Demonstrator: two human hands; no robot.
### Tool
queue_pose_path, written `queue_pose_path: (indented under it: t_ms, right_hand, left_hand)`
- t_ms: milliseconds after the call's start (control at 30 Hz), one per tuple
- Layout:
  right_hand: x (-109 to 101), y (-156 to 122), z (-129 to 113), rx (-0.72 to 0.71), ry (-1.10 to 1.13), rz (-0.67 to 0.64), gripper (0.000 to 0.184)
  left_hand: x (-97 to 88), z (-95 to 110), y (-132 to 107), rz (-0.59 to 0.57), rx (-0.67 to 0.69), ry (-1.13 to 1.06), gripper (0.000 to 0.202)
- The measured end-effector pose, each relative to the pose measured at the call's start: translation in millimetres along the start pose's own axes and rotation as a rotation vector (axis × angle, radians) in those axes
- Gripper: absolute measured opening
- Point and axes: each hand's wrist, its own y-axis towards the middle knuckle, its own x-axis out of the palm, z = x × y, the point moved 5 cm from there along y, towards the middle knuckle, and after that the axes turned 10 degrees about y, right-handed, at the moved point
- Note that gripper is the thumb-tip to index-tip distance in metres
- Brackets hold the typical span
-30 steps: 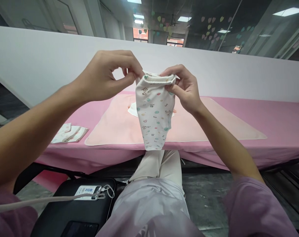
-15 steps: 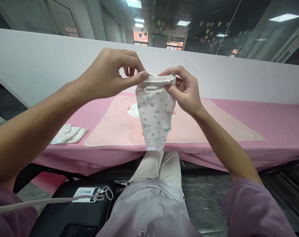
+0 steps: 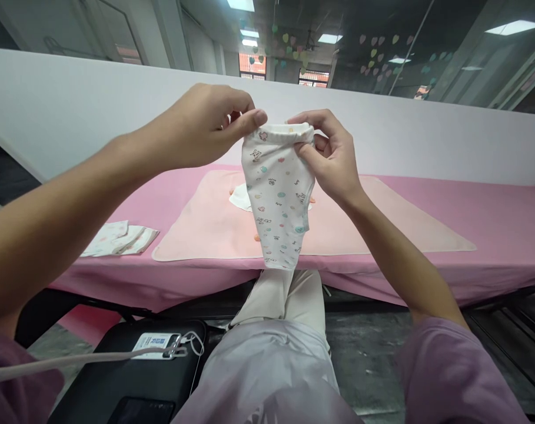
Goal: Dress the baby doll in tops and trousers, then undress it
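A small pair of white baby pants [image 3: 278, 194], printed with little animals and coloured shapes, hangs upright in front of me over the table. My left hand [image 3: 223, 121] pinches the waistband's left corner between thumb and fingers. At the opposite corner, my right hand [image 3: 331, 153] has its thumb on the front and its fingers at the band's top edge and behind. Past the pants, a white cloth item [image 3: 239, 198] lies on the peach mat [image 3: 200, 229]. Small orange parts show around it; most of it is hidden by the pants.
Folded white printed cloths [image 3: 121, 238] lie on the pink table cover [image 3: 505, 218] at the left. A white partition [image 3: 408, 135] with glass above stands behind the table. On my left, a black seat [image 3: 161, 377] holds a phone [image 3: 141, 410] and a white corded device [image 3: 156, 344].
My left hand has shifted slightly up and its fingers have curled in closer at the waistband. The waistband opening has flattened, and the pants lean a little differently. My right hand keeps its hold.
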Motion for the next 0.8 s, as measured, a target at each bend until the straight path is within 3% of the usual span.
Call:
queue_pose_path:
  t_ms: [133,233,400,600,800]
  right_hand:
    - [-1,2,-2,0.005,0.014,-0.031,0.032]
    - [-1,4,-9,-0.005,-0.011,-0.052,0.035]
    - [2,10,-21,-0.034,-0.011,-0.184,0.04]
    - [-5,19,-20,0.063,-0.07,-0.402,0.049]
    - [-6,24,-23,-0.083,-0.335,-0.546,0.055]
  left_hand:
    - [0.4,1,3,0.003,0.165,0.052,0.069]
    - [0.4,2,6,-0.003,0.241,0.073,0.064]
    - [-1.0,4,15,-0.032,0.272,0.076,0.06]
    - [-10.6,3,21,-0.017,0.289,0.091,0.062]
    - [-5.0,-7,20,-0.034,0.333,0.084,0.065]
